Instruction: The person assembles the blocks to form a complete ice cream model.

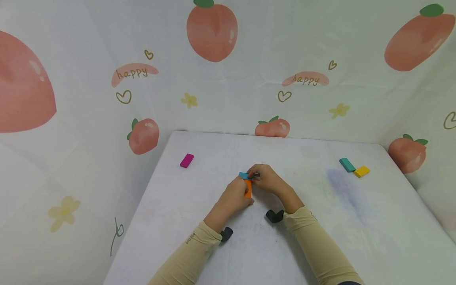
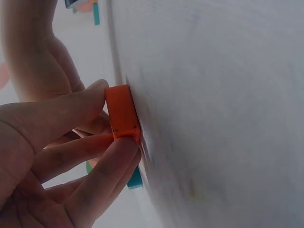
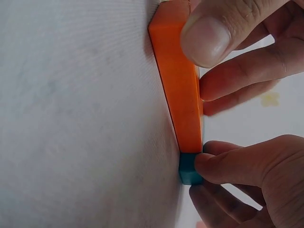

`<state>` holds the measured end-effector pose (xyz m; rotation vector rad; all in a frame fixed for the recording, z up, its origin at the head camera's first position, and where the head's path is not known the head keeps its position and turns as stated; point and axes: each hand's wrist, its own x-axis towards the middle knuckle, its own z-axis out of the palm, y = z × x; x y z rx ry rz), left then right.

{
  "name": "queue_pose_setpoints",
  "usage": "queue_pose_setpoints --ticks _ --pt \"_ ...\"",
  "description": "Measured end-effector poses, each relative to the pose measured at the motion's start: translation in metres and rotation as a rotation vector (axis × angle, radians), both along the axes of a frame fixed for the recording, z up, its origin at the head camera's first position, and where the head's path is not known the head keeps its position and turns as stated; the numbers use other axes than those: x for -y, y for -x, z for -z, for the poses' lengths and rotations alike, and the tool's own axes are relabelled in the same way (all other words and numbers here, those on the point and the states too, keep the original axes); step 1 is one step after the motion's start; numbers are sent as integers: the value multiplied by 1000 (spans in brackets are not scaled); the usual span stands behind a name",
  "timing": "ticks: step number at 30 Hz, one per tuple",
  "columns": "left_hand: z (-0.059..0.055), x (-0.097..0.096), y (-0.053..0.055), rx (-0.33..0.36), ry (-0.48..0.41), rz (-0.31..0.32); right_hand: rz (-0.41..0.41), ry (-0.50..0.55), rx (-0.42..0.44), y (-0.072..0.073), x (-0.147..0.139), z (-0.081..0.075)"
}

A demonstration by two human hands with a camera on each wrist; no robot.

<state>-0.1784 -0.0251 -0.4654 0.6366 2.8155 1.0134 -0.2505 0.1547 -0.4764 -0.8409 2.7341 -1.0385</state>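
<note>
An orange block (image 1: 248, 190) lies on the white table, its long side running away from me. My left hand (image 1: 235, 194) holds it, with thumb and fingers on opposite ends or sides in the left wrist view, where the orange block (image 2: 122, 110) shows small dark specks. At its far end sits a blue block (image 1: 244, 175), laid crosswise and touching the orange one in the right wrist view. My right hand (image 1: 268, 180) pinches that blue block (image 3: 190, 169) between thumb and fingers. Part of both blocks is hidden behind fingers.
A magenta block (image 1: 187, 160) lies at the far left of the table (image 1: 221, 257). Toward the far right, a teal block (image 1: 347, 165) and a yellow block (image 1: 361, 171) touch. A fruit-patterned cloth (image 1: 228, 91) hangs behind the table.
</note>
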Motion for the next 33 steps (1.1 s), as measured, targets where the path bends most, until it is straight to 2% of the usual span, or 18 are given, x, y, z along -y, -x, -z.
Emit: queue_pose_setpoints --ticks 6,21,27,33 --pt "-1 0 0 -9 -2 11 -8 9 -5 -1 0 -2" --pt "-5 2 2 20 11 24 -14 9 -9 -2 0 -1" --pt "-3 6 5 -51 18 50 -14 19 -6 -2 -1 -1" --pt "-3 10 19 -136 30 8 -23 26 -13 -2 -1 -2"
